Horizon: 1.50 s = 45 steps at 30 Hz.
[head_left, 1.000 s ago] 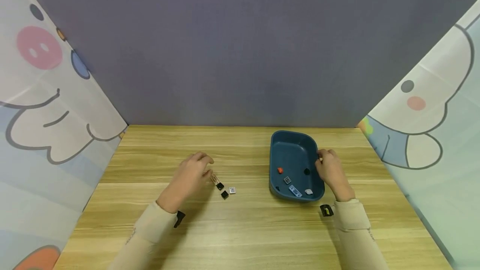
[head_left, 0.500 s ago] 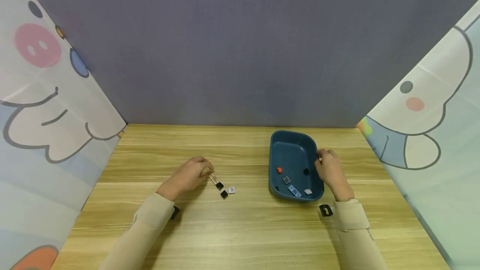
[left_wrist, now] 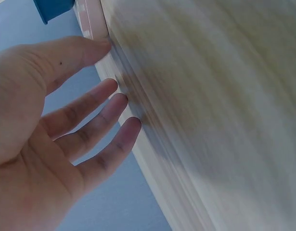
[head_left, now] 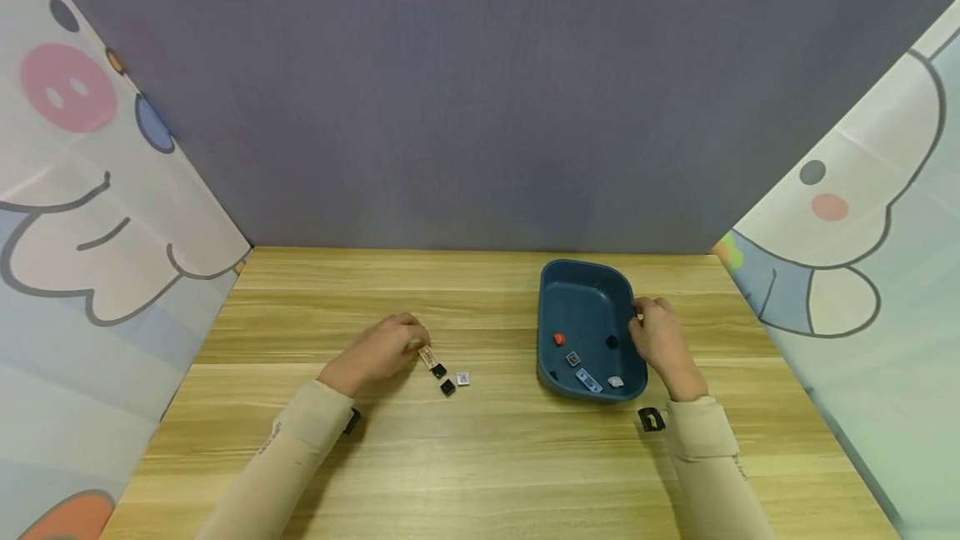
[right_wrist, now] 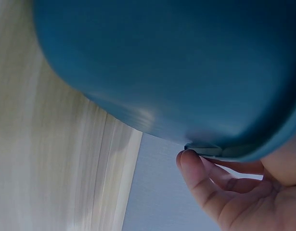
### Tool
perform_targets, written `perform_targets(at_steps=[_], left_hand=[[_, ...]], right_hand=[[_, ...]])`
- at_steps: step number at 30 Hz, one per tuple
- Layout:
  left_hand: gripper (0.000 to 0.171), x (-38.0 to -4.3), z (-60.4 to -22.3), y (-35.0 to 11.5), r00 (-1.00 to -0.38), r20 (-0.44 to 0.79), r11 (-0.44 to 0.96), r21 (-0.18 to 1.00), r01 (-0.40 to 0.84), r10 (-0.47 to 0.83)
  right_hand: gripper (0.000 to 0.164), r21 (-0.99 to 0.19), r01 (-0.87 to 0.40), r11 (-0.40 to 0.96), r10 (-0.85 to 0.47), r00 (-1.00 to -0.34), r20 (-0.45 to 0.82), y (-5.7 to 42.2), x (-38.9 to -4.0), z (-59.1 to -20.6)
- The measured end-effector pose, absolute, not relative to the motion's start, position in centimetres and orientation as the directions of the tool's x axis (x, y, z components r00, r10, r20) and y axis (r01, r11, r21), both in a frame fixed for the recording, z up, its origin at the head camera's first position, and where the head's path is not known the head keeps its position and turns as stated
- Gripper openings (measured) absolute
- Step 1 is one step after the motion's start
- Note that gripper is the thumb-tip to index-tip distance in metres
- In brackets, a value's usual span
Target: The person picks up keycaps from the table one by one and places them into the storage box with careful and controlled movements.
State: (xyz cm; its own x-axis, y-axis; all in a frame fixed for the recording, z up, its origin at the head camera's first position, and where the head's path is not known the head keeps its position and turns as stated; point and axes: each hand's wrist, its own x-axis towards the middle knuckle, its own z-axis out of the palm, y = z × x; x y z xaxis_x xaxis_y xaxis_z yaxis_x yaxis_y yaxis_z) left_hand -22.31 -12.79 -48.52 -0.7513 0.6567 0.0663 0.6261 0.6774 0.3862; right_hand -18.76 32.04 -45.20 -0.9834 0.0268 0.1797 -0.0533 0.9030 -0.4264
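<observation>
Our left hand has its thumb on the end of a tan strip lying on the tabletop; can't tell if we're actually pinching it. Two black pieces and a white tile sit nearby. Our right hand grips the blue tub by its rim.

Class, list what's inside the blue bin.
The blue bin holds an orange piece, grey square, pale-blue strip, white piece and two dark pieces; anything beneath them is covered.
</observation>
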Motion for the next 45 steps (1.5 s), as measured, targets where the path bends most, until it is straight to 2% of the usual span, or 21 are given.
perform_targets(at_steps=[9,15,29,37,45], left_hand=[[0.028,-22.4,-48.5,-13.0,-0.713,0.066,0.634,0.406,0.658,0.698],[0.024,-22.4,-48.4,-13.1,-0.691,0.078,0.618,0.383,0.687,0.719],[0.022,-21.9,-46.8,-13.0,-0.68,0.104,0.608,0.366,0.705,0.726],[0.023,-21.4,-45.6,-11.1,-0.641,0.204,0.545,0.375,0.749,0.74],[0.02,-20.7,-44.7,-8.3,-0.672,0.263,0.562,0.389,0.731,0.692]], right_hand=[[0.033,-0.43,-0.037,0.902,0.04,-0.985,0.168,32.1,-18.8,-45.2],[0.032,-0.425,-0.041,0.904,0.035,-0.985,0.168,32.0,-18.7,-45.2],[0.033,-0.435,-0.032,0.9,0.046,-0.985,0.167,32.1,-18.8,-45.2],[0.032,-0.424,-0.032,0.905,0.045,-0.984,0.171,32.1,-18.9,-45.4],[0.032,-0.416,-0.044,0.909,0.041,-0.98,0.194,32.1,-18.9,-45.5]])
